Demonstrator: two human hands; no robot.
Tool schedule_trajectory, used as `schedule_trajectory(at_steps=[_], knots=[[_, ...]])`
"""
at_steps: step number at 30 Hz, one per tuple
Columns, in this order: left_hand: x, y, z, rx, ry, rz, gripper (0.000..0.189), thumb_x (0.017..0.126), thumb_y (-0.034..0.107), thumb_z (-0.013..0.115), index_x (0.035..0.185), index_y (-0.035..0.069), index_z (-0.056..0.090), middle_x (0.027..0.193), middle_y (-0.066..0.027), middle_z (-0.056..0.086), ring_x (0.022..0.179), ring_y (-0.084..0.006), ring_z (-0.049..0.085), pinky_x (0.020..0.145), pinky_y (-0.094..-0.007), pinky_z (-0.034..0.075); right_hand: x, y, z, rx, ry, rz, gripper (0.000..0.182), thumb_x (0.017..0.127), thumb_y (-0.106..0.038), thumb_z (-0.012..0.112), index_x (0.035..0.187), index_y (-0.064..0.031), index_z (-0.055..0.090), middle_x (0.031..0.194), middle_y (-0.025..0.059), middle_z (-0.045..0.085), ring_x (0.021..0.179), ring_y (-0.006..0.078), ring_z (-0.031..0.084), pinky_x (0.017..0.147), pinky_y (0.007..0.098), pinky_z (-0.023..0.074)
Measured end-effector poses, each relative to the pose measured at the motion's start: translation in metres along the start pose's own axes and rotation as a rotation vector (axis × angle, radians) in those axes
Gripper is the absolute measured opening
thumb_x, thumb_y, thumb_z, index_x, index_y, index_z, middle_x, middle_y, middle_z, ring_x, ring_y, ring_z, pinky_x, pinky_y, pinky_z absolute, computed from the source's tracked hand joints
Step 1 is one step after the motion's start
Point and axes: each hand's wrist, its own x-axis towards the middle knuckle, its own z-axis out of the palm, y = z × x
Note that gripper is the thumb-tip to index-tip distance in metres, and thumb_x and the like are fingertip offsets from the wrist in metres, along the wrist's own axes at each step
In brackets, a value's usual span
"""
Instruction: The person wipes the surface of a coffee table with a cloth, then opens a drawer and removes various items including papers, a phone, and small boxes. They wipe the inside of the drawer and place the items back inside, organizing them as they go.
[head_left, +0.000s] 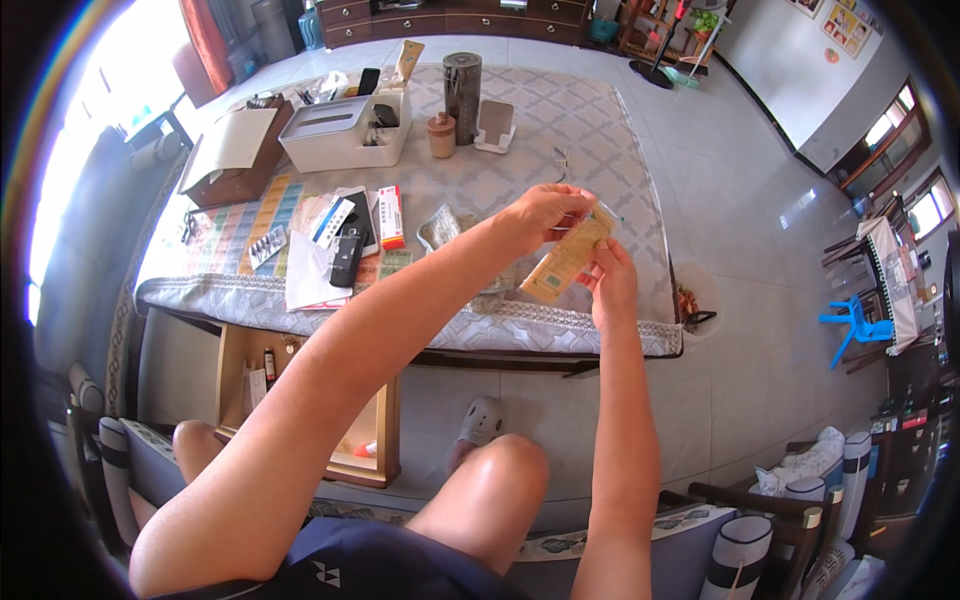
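Note:
Both hands hold a flat yellow packet (564, 259) with printing on it, tilted above the near right part of the cloth-covered table (540, 169). My left hand (551, 214) pinches its upper end, where a clear plastic edge shows. The fingers of my right hand (611, 281) grip its lower right side. Partly behind my left forearm lies a crumpled cloth (444, 227). Left of it are a red and white box (391, 217), a black phone-like device (346, 257), papers (307, 270) and a blister pack (268, 247).
A white tissue box organizer (330, 135), a lidded jar (442, 135), a dark cylinder (462, 97) and a phone stand (496, 127) stand farther back. A brown box (240, 180) is at left. An open drawer (388, 435) juts out near my legs.

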Motion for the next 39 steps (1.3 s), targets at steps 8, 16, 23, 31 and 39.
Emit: schedule_trajectory(at_steps=[8,16,23,31,39], knots=[[0.011,-0.011,0.004,0.147,0.136,0.093,0.022,0.094,0.027,0.061,0.104,0.008,0.067,0.091,-0.002,0.064,0.083,-0.0122,0.062,0.077,-0.0292,0.05,-0.004,0.002,0.002,0.031,0.055,-0.045,0.014,0.096,-0.016,0.056,0.107,-0.0087,0.06,0.091,-0.0006,0.062,0.076,0.0089,0.058,0.063,0.0255,0.0491],[0.04,-0.05,0.014,0.762,0.311,0.385,0.033,0.089,0.018,0.055,0.116,0.002,0.065,0.089,-0.0176,0.067,0.09,-0.0347,0.065,0.084,-0.0427,0.051,0.006,-0.002,-0.024,-0.518,0.184,-0.016,0.012,0.09,-0.01,0.06,0.101,-0.0042,0.062,0.083,0.0012,0.062,0.067,0.0078,0.057,0.047,0.0202,0.0448],[-0.002,-0.044,0.014,1.072,0.273,0.435,0.046,0.084,0.014,0.057,0.129,0.004,0.053,0.121,-0.0227,0.056,0.111,-0.041,0.056,0.095,-0.0469,0.047,0.021,0.01,-0.028,-0.8,0.182,0.009,0.016,0.088,-0.016,0.06,0.097,-0.0033,0.063,0.071,0.0035,0.061,0.054,0.01,0.058,0.04,0.0241,0.0464],[-0.258,0.006,-0.114,0.943,0.069,0.472,0.027,0.094,0.019,0.06,0.115,0.002,0.065,0.105,-0.0118,0.068,0.099,-0.0209,0.064,0.088,-0.0331,0.049,0.033,0.019,-0.048,-1.303,0.271,-0.037,0.028,0.087,-0.026,0.061,0.094,0.0,0.067,0.069,0.008,0.067,0.049,0.0176,0.061,0.047,0.0312,0.0506],[-0.503,-0.076,-0.293,1.451,0.415,-0.406,0.046,0.074,0.013,0.069,0.118,0.003,0.06,0.113,-0.0173,0.062,0.107,-0.0359,0.06,0.092,-0.0419,0.049,-0.074,-0.026,0.073,-1.257,0.032,-0.406,0.029,0.09,-0.013,0.063,0.117,-0.0042,0.063,0.085,0.0058,0.067,0.079,0.0107,0.061,0.069,0.0265,0.0495]])
